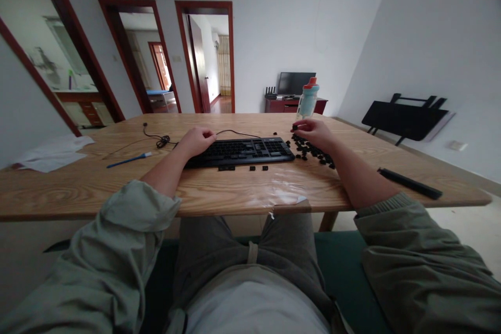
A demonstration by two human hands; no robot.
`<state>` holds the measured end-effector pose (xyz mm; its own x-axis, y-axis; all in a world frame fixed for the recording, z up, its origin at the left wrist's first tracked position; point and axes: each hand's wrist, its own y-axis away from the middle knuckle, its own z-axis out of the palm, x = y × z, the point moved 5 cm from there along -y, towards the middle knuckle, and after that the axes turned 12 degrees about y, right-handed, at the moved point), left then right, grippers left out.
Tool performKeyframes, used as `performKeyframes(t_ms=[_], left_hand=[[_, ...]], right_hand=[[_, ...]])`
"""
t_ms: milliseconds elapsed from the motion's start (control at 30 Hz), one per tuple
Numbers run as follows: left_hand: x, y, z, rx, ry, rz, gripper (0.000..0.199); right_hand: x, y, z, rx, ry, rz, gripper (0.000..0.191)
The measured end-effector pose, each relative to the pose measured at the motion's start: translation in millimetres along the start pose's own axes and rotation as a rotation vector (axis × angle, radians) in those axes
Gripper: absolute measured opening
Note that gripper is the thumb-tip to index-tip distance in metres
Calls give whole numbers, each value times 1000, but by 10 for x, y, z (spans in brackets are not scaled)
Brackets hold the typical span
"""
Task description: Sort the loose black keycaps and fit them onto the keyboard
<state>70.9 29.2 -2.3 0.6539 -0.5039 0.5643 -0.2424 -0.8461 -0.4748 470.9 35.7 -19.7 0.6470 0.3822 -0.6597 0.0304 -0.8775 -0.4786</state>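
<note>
A black keyboard lies on the wooden table in front of me, many of its keycaps off on the left and middle parts. My left hand is over its left end, fingers curled together; whether anything is between them is hidden. Between the thumb and fingers of my right hand is a small black keycap, lifted above a scattered pile of loose keycaps to the right of the keyboard. Along the keyboard's front edge sit a long keycap and two small keycaps.
A blue brush, a coiled cable and white paper lie to the left. Behind my right hand stands a bottle with a red cap. A long black bar rests near the table's right front edge.
</note>
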Motion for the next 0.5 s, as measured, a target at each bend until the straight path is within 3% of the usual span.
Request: performKeyframes(t_ms=[300, 500], left_hand=[[-11, -2, 14, -19, 14, -11, 32], [20, 7, 17, -32, 0, -17, 32]], right_hand=[[58, 5, -11, -36, -94, 26, 34], [71, -5, -33, -37, 25, 42, 38]])
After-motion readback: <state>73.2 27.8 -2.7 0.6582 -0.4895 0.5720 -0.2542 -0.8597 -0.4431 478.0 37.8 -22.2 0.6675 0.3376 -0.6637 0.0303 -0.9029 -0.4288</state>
